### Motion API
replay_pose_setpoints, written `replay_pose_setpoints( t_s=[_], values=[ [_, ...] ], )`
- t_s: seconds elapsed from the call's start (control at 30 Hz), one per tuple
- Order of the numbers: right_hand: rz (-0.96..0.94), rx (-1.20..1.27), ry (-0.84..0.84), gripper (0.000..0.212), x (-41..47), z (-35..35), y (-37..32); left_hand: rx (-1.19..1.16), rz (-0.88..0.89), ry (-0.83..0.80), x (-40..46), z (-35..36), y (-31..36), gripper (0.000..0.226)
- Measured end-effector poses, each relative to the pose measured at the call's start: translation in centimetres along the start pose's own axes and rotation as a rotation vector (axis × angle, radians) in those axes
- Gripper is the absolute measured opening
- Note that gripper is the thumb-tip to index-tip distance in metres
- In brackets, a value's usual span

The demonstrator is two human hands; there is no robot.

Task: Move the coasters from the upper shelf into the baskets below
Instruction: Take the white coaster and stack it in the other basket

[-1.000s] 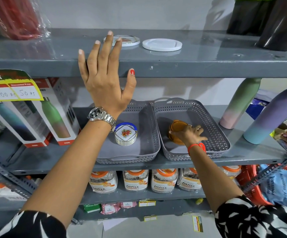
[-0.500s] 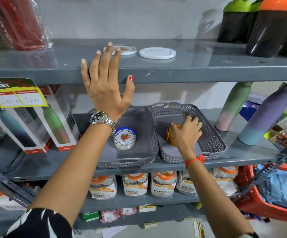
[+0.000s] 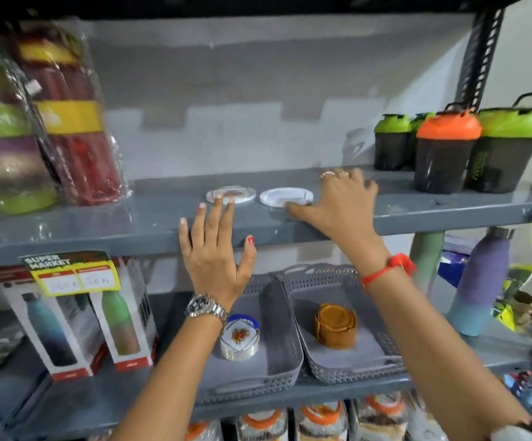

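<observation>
upper shelf (image 3: pixel 105 230): grey metal, carrying the two loose coasters near its front edge, within arm's reach. Wrapped stacks are sitting at its left end, shaker bottles at its right.
lower shelf (image 3: pixel 67 399): holding both baskets side by side and touching, right under the coasters, so each transfer is probably just a short drop.
left basket (image 3: pixel 277 364): grey, perforated, holding a coaster set (image 3: pixel 240 340) with a flower print and blue top, standing in its holder.
right basket (image 3: pixel 328 369): same type, holding an orange coaster set (image 3: pixel 336 327), also upright in a holder. Looks like one style is going per basket, though that is only a guess.
left hand (image 3: pixel 215 259): open, fingers spread, gripping nothing. Palm is resting against the shelf's front lip, fingertips reaching up to the near rim of the printed coaster; likely lining up to slide it forward.
right hand (image 3: pixel 337 208): open, lying flat on the upper shelf, thumb touching the near edge of the white coaster. No grip yet; it is probably getting ready to drag the disc to the lip, since flat discs are hard to pinch off a flat surface.
printed coaster (image 3: pixel 231 195): flat on the upper shelf, just left of the white one, not touching it.
white coaster (image 3: pixel 285 196): flat, plain, beside the printed one.
blur: frame is smeared, so fine finger contact is hard to confirm.
</observation>
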State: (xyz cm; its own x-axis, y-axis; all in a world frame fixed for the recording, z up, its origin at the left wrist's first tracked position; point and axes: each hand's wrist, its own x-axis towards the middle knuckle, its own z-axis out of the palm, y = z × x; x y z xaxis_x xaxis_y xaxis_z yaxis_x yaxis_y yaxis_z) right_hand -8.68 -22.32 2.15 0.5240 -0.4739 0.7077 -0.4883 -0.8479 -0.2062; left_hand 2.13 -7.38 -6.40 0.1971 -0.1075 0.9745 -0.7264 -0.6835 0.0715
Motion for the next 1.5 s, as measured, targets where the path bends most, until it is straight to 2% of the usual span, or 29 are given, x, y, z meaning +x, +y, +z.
replay_pose_setpoints(
  t_s=[0.07, 0.13, 0.27, 0.37, 0.43, 0.53, 0.6, 0.67, 0.77, 0.93, 1.13, 1.23, 1.33, 1.43, 1.5],
  values=[
    [-0.013, 0.008, -0.215, 0.08, 2.1, 0.2, -0.4, 0.001, -0.004, -0.014, 0.0, -0.3, 0.1, 0.058],
    [-0.013, 0.025, -0.376, 0.079, 3.6, 0.6, -0.9, -0.001, -0.006, -0.031, 0.1, -0.4, 0.1, 0.058],
    [0.016, 0.045, -0.539, 0.075, 5.1, 0.9, -1.2, -0.008, -0.006, -0.055, 0.0, -0.8, 0.2, 0.058],
    [0.057, 0.105, -0.58, 0.075, 5.4, 1.2, -1.1, -0.007, -0.013, -0.075, 0.0, -1.1, 0.3, 0.058],
    [0.074, 0.126, -0.542, 0.075, 5.3, 1.2, -1.1, -0.005, -0.013, -0.086, 0.0, -1.2, 0.4, 0.058],
    [0.046, 0.099, -0.378, 0.071, 4.5, 1.2, -1.5, -0.01, -0.014, -0.087, -0.1, -1.1, 0.4, 0.058],
    [0.028, 0.077, -0.259, 0.08, 3.8, 1.1, -1.8, -0.009, -0.016, -0.085, -0.1, -1.1, 0.4, 0.058],
    [0.02, 0.081, -0.099, 0.09, 2.7, 0.6, -2.2, -0.005, -0.016, -0.086, -0.1, -1.0, 0.3, 0.058],
    [-0.03, 0.138, 0.181, 0.093, 0.9, -0.5, -2.8, -0.001, -0.011, -0.081, -0.1, -0.8, 0.3, 0.058],
    [-0.122, 0.352, 0.488, 0.095, -2.0, -2.3, -3.4, -0.039, -0.02, -0.059, 0.0, -0.7, 0.3, 0.057],
    [-0.27, 0.587, 0.675, 0.086, -4.2, -3.5, -4.2, -0.045, -0.003, -0.045, -0.1, -0.7, 0.2, 0.056],
    [-0.31, 0.62, 0.749, 0.083, -4.8, -3.7, -4.6, -0.054, -0.004, -0.044, -0.2, -0.8, 0.2, 0.056],
    [-0.302, 0.669, 0.752, 0.081, -5.1, -3.9, -4.8, -0.069, -0.014, -0.045, -0.3, -0.8, 0.3, 0.055],
    [-0.225, 0.884, 0.624, 0.072, -5.7, -4.2, -5.0, -0.086, -0.012, -0.036, -0.3, -0.8, 0.3, 0.054],
    [-0.106, 1.21, 0.426, 0.061, -6.0, -4.7, -5.3, -0.092, -0.015, -0.035, -0.3, -0.8, 0.3, 0.055]
  ],
)
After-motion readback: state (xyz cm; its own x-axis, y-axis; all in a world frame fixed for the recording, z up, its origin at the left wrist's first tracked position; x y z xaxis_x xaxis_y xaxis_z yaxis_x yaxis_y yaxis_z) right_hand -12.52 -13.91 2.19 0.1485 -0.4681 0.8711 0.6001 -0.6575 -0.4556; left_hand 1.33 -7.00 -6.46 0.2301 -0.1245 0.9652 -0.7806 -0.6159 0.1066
